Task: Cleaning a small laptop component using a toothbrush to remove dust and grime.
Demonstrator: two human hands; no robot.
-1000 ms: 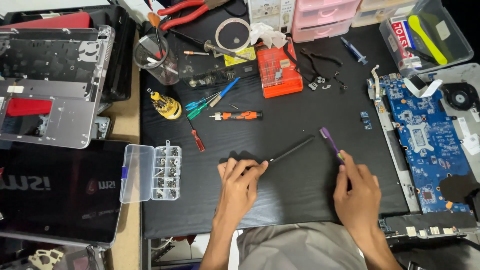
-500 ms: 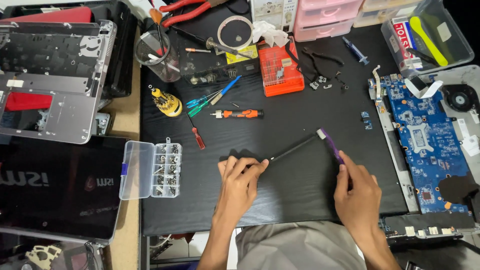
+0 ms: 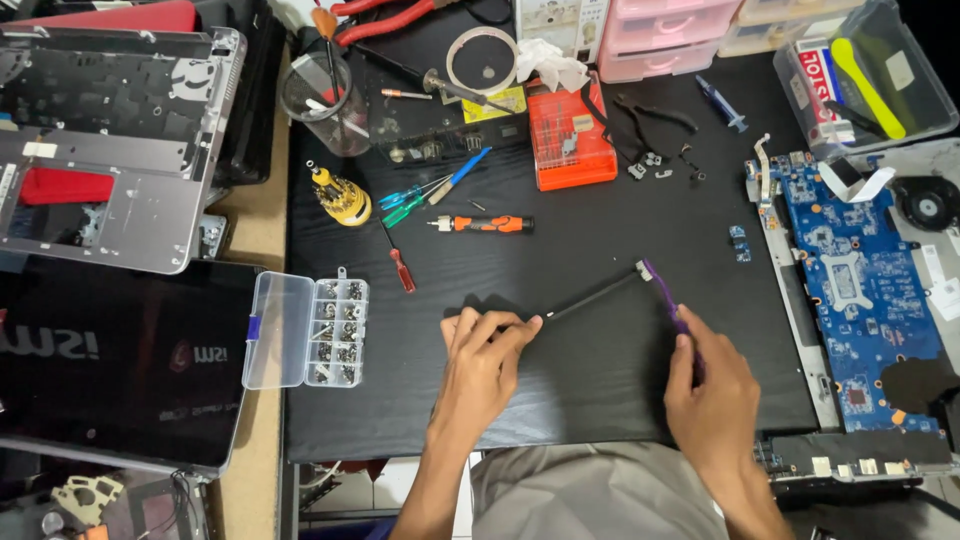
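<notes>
While hands work, black mat [image 3: 560, 400], cluttered bench.

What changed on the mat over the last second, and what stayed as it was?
Little. The right hand swung the purple tool so its tip edged left, meeting the end of the thin black strip. The left hand kept pinning the strip's other end. Screw box unmoved.

The matt black textured mat [image 3: 560, 240] covers the table. The thin black strip [image 3: 590, 296] looks smooth; the purple plastic pry tool [image 3: 662, 290] is glossy. The clear plastic screw box [image 3: 305, 330] shines.
</notes>
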